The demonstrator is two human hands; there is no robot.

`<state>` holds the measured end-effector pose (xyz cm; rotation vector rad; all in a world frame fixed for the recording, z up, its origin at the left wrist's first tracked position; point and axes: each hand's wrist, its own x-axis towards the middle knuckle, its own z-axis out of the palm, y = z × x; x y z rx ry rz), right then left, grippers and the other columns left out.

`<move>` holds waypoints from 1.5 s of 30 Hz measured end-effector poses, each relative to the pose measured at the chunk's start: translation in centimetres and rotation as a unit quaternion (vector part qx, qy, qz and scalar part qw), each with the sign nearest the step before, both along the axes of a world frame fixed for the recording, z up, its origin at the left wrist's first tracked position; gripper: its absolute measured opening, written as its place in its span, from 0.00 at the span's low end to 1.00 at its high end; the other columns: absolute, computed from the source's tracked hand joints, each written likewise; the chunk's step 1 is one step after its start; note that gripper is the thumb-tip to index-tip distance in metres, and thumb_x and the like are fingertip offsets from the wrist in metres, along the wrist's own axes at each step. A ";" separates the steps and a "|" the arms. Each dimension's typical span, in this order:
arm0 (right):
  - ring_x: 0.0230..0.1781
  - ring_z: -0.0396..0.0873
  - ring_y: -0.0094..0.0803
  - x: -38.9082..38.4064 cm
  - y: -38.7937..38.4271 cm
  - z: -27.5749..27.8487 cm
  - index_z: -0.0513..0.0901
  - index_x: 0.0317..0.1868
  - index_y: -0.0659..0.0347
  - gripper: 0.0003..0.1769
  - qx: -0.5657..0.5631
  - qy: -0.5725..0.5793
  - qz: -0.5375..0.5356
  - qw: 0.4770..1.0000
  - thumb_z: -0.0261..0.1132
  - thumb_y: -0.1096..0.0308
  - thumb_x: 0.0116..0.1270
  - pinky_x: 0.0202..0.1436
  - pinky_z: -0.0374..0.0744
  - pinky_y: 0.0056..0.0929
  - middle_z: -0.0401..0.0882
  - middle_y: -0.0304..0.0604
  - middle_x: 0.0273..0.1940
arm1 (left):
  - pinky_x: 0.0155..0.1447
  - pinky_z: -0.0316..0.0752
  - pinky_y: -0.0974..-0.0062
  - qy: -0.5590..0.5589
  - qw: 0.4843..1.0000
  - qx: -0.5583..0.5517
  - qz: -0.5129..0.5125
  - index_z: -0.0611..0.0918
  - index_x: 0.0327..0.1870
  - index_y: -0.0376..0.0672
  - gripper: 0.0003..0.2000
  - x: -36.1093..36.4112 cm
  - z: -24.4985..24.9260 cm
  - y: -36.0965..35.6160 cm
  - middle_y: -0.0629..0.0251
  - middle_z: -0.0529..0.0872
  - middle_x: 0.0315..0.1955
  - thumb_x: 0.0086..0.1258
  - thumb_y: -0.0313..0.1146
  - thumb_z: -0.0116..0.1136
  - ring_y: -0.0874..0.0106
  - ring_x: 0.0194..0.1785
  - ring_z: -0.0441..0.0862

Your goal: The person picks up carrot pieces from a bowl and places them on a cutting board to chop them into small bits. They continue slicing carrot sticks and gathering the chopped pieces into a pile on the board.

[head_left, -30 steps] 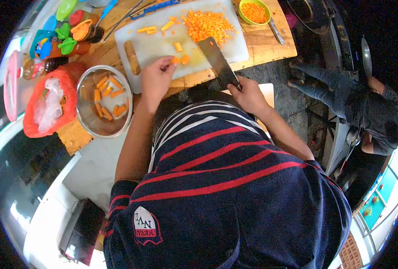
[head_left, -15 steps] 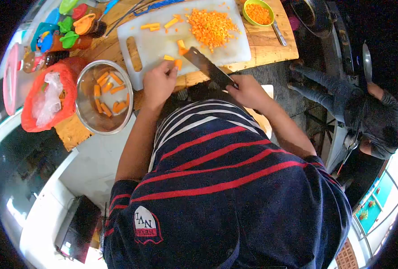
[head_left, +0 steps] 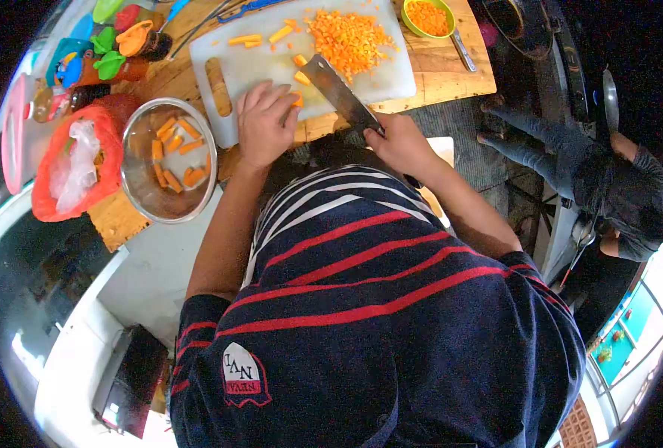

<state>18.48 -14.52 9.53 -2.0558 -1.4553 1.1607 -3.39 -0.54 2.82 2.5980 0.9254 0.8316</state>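
My right hand [head_left: 402, 145] is wrapped round the handle of a broad dark-bladed cleaver [head_left: 340, 93], its blade slanting across the near part of the white cutting board [head_left: 231, 66]. Close to the blade's tip lie orange carrot pieces [head_left: 302, 78]. My left hand [head_left: 266, 127] rests over the board's near edge with its fingers stretched out. Beside its fingertips sits another carrot piece [head_left: 296, 98], partly covered; I see no grip on it. A heap of diced carrot [head_left: 350, 43] covers the far right of the board, and carrot sticks [head_left: 246, 39] lie at the far left.
A steel bowl [head_left: 131, 183] with carrot sticks stands left of the board. Beyond it are a red plastic bag [head_left: 44, 194] and several bottles. A green bowl [head_left: 408, 21] of diced carrot and a knife [head_left: 464, 51] lie at right. Another person [head_left: 585, 168] stands further right.
My left hand's fingers have gone from pinched together to spread out. The cleaver and my right hand have shifted slightly left and up.
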 end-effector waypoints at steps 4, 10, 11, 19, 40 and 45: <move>0.42 0.83 0.62 -0.6 0.2 -2.8 0.82 0.51 0.67 0.16 0.057 -0.007 -0.014 0.998 0.62 0.66 0.68 0.46 0.80 0.49 0.83 0.67 0.37 | 0.66 0.64 0.56 0.006 1.000 0.006 -0.022 0.90 0.34 0.50 0.05 0.6 -1.3 0.5 0.74 0.90 0.42 0.59 0.36 0.72 0.64 0.57 0.81; 0.42 0.82 0.65 -1.0 0.2 -0.3 0.82 0.51 0.68 0.16 0.068 0.007 -0.019 0.997 0.62 0.66 0.68 0.47 0.80 0.50 0.82 0.68 0.37 | 0.65 0.64 0.59 -0.012 1.000 0.000 0.009 0.90 0.34 0.50 0.06 0.6 -2.3 0.2 0.74 0.90 0.42 0.58 0.37 0.74 0.65 0.55 0.81; 0.42 0.82 0.65 -0.9 0.2 0.1 0.82 0.50 0.68 0.16 0.035 0.002 0.001 0.999 0.62 0.66 0.68 0.46 0.79 0.51 0.82 0.68 0.37 | 0.65 0.64 0.59 -0.024 1.000 -0.005 0.013 0.90 0.34 0.50 0.06 0.5 -2.5 0.0 0.74 0.90 0.42 0.58 0.37 0.74 0.65 0.55 0.81; 0.40 0.83 0.65 -1.2 1.8 -0.9 0.83 0.49 0.69 0.16 0.031 -0.021 -0.002 0.999 0.61 0.67 0.65 0.49 0.80 0.56 0.83 0.69 0.34 | 0.62 0.67 0.60 -0.055 0.998 0.011 -0.001 0.90 0.34 0.51 0.06 0.4 -3.2 0.4 0.73 0.89 0.42 0.57 0.35 0.73 0.66 0.54 0.81; 0.36 0.84 0.64 -2.7 2.0 -1.3 0.81 0.47 0.69 0.15 0.021 -0.026 0.014 0.999 0.60 0.66 0.67 0.46 0.81 0.58 0.83 0.67 0.32 | 0.59 0.69 0.63 -0.081 0.996 0.018 -0.028 0.88 0.33 0.47 0.07 0.4 -3.8 0.7 0.70 0.88 0.41 0.53 0.30 0.73 0.67 0.50 0.82; 0.36 0.84 0.64 -2.9 1.8 -2.6 0.79 0.49 0.70 0.16 0.034 -0.031 0.017 0.999 0.59 0.66 0.68 0.46 0.81 0.59 0.83 0.68 0.33 | 0.58 0.70 0.63 -0.083 0.996 0.012 -0.028 0.88 0.34 0.47 0.08 0.5 -3.7 0.6 0.70 0.88 0.41 0.53 0.30 0.73 0.67 0.49 0.82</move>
